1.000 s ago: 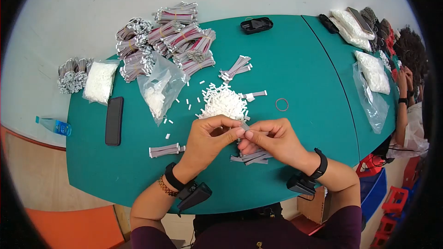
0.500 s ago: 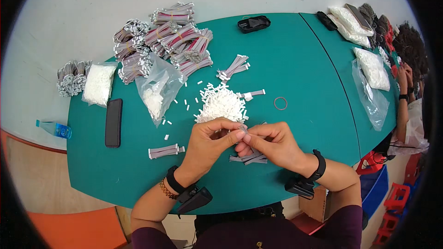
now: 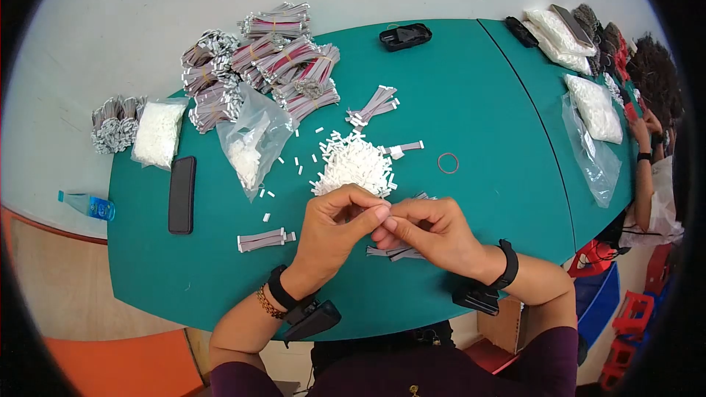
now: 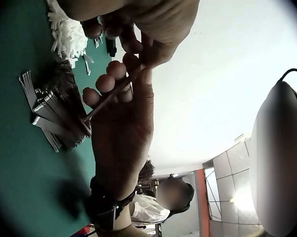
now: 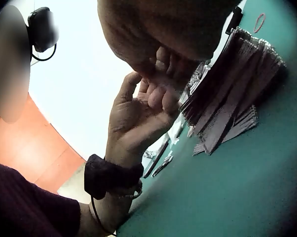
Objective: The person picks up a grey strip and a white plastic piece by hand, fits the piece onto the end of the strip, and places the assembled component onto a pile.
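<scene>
Over the table's near middle, my left hand (image 3: 331, 228) and right hand (image 3: 441, 231) meet at the fingertips. Between thumb and fingers the right hand pinches a thin grey ribbon cable (image 4: 109, 101), which runs back along its palm in the left wrist view. The left thumb and index finger pinch at the cable's end, where a speck of a small white connector shows; most of it is hidden by the fingertips. Just beyond the hands lies a heap of white connectors (image 3: 357, 165). Below the right hand is a stack of grey ribbon cables (image 5: 232, 94).
Bundled cables (image 3: 294, 62) are piled at the back left, near an opened plastic bag (image 3: 254, 132) and a full bag (image 3: 158, 132). A phone (image 3: 182, 195) lies left, short cables (image 3: 261, 240) nearer. A red rubber band (image 3: 448, 163) lies right; another person's arm (image 3: 643, 184) is far right.
The grey cable end that showed between my fingertips is now covered by them. My hands have stayed in nearly the same place, with the right fingers drawn slightly closer to the left.
</scene>
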Demonstrator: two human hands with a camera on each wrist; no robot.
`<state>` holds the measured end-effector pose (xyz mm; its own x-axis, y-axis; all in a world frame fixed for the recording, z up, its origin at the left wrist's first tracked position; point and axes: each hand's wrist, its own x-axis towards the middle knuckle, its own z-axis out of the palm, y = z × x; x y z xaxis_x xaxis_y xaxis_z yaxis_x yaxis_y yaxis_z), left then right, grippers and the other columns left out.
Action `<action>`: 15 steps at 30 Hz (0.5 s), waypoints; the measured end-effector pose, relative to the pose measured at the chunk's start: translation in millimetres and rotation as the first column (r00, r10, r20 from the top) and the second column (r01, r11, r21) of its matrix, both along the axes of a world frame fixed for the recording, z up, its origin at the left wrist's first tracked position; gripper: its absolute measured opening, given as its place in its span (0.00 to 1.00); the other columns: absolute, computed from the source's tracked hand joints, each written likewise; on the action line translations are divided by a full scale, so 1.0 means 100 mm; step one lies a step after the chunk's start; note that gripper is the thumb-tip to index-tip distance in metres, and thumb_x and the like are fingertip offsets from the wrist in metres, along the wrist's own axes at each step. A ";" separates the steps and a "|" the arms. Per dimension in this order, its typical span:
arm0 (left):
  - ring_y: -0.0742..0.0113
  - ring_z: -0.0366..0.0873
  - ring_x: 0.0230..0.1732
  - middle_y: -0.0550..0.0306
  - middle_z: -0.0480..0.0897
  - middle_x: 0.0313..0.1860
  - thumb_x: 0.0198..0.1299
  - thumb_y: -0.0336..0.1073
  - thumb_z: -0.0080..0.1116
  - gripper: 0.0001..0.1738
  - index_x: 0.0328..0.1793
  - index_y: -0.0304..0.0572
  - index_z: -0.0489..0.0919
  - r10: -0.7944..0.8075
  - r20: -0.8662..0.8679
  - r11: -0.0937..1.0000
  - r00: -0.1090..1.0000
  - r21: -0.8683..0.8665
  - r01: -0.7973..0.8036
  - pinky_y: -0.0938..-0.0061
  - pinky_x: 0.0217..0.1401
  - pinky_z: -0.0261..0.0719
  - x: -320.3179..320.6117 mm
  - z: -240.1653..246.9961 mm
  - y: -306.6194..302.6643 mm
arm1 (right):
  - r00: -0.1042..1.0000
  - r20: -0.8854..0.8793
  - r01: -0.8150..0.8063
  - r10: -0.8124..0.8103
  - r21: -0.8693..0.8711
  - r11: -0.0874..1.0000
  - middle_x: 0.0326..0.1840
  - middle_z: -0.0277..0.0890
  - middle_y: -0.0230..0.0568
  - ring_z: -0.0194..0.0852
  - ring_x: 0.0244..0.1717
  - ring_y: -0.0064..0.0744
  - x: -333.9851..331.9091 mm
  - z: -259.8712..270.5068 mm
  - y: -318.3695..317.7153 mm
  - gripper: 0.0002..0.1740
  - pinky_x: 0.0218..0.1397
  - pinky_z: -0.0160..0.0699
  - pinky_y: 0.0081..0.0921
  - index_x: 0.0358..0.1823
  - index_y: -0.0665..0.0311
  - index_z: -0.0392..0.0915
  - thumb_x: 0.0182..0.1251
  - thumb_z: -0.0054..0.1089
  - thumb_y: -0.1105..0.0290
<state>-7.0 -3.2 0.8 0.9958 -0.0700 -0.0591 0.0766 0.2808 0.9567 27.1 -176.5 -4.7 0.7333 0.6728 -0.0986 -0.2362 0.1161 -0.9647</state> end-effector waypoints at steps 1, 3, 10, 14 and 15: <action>0.75 0.76 0.38 0.59 0.79 0.33 0.57 0.26 0.58 0.02 0.34 0.35 0.79 0.001 0.003 1.000 1.000 0.006 -0.001 0.79 0.45 0.72 0.00 0.00 0.01 | 1.000 -0.026 0.011 -0.011 0.006 1.000 0.32 0.79 0.37 0.79 0.34 0.21 -0.01 0.03 0.01 0.10 0.37 0.79 0.16 0.40 0.71 0.78 0.69 0.51 0.71; 0.75 0.75 0.39 0.59 0.80 0.34 0.57 0.27 0.59 0.02 0.35 0.36 0.79 -0.016 -0.024 1.000 1.000 -0.027 0.015 0.78 0.45 0.72 -0.01 -0.03 0.02 | 0.998 -0.047 0.030 -0.030 0.010 0.999 0.32 0.79 0.37 0.78 0.33 0.20 -0.02 0.04 0.01 0.10 0.36 0.79 0.15 0.40 0.70 0.78 0.68 0.52 0.71; 0.73 0.77 0.41 0.58 0.81 0.38 0.57 0.28 0.60 0.06 0.40 0.35 0.80 -0.059 -0.063 0.998 0.996 -0.008 0.059 0.78 0.49 0.73 0.01 -0.02 0.02 | 0.998 -0.024 0.062 -0.061 0.038 0.997 0.31 0.79 0.35 0.76 0.30 0.17 0.01 -0.01 -0.02 0.09 0.34 0.78 0.14 0.38 0.70 0.78 0.68 0.52 0.71; 0.72 0.77 0.42 0.57 0.81 0.37 0.57 0.28 0.60 0.07 0.41 0.35 0.80 -0.071 -0.009 0.996 0.997 0.049 0.071 0.77 0.50 0.73 0.01 -0.01 0.02 | 0.997 -0.026 0.071 -0.070 0.040 0.997 0.30 0.78 0.34 0.76 0.30 0.17 0.02 -0.01 -0.02 0.09 0.34 0.78 0.14 0.38 0.70 0.78 0.68 0.51 0.71; 0.72 0.77 0.41 0.57 0.81 0.37 0.57 0.28 0.59 0.06 0.41 0.35 0.80 -0.067 -0.003 0.996 0.998 0.063 0.067 0.77 0.49 0.73 0.02 -0.01 0.03 | 0.997 -0.021 0.069 -0.069 0.027 0.997 0.30 0.78 0.34 0.76 0.30 0.17 0.02 0.00 -0.02 0.09 0.34 0.78 0.14 0.38 0.70 0.78 0.68 0.52 0.71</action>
<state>-5.0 -0.7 0.2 0.9890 -0.1322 -0.0667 0.0942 0.2137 0.9723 28.9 -178.3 -4.7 0.7762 0.6232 -0.0956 -0.2457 0.1594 -0.9562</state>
